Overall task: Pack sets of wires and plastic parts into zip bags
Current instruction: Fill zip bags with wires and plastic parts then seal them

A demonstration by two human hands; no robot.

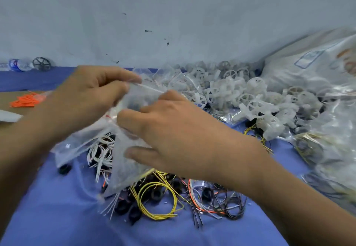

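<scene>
Holding one bag (127,168) up over the wires (156,216), we are pinching its mouth from both sides: the left hand (90,93) is nipping the top strip between thumb and fingertips, and the right hand (179,134) is gripping the near edge with curled fingers. The film is looking light, limp and slippery, so we are taking it by the stiffer zip strip. We are counting one bag in hand and one bottle (19,65); wheels (250,99) and wires are lying in heaps too tangled to count
</scene>
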